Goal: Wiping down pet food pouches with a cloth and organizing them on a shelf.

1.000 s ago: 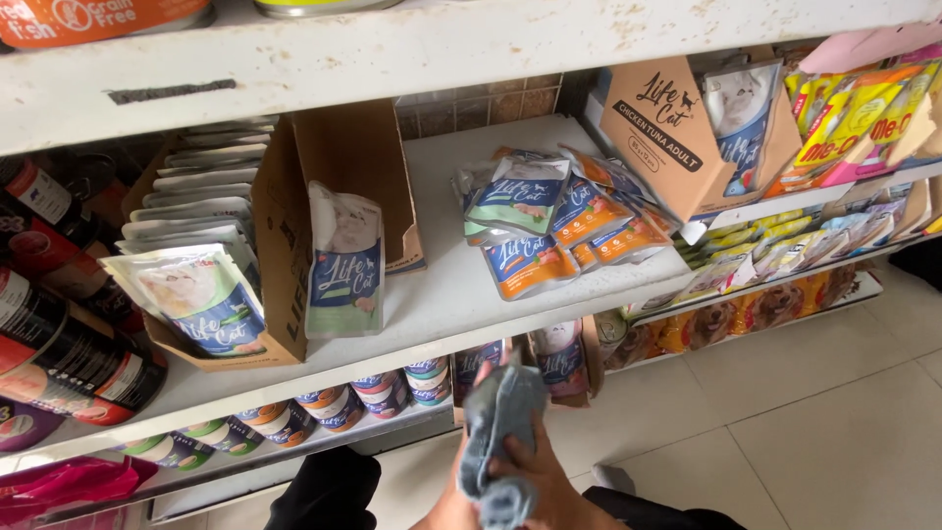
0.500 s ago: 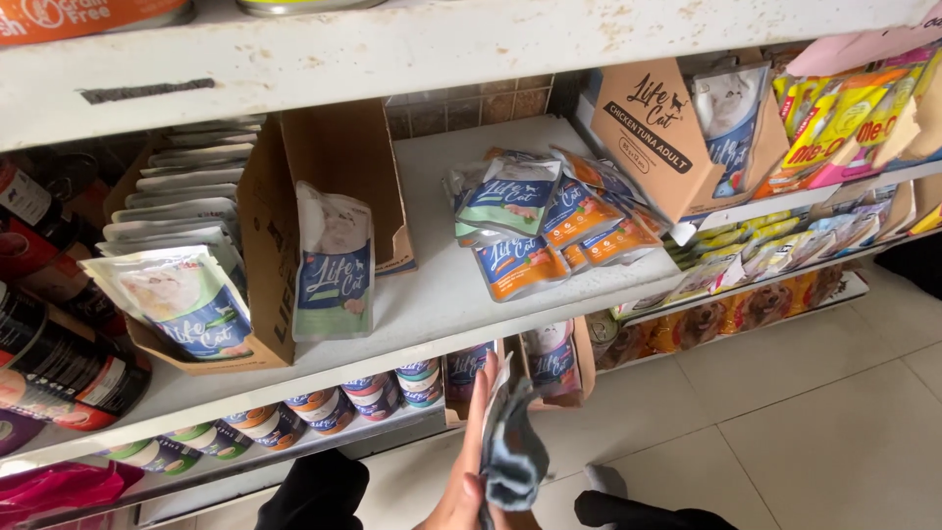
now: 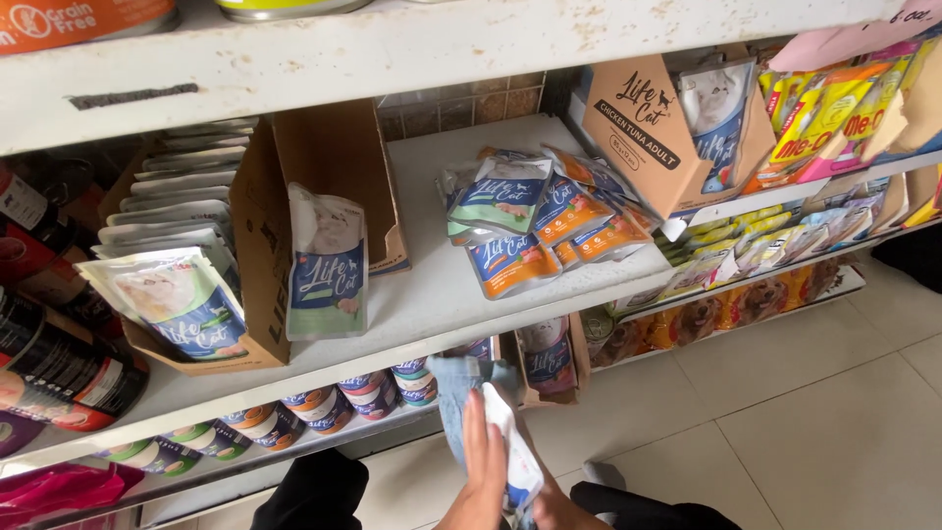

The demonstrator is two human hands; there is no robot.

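Near the shelf's (image 3: 432, 294) left end a carton (image 3: 245, 245) props pouches upright; loose pouches (image 3: 535, 221) lie mid-shelf. Below the front edge, the left hand (image 3: 483, 471) lies flat-fingered on a folded cloth (image 3: 471, 412) (pressing it steady); right hand (image 3: 559, 510) grip unclear.

White shelf (image 3: 432, 294) bears pouches (image 3: 535, 221), seemingly cardboard boxes (image 3: 260, 245).

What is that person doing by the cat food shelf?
A person stands at a white shelf stocked with cat food pouches. Low in the picture, both of their hands are on a blue-grey cloth and a white pouch; the left hand lies on top, the right hand is mostly hidden beneath. On the shelf a loose pile of pouches lies between two cardboard boxes, and one pouch leans against the left box.
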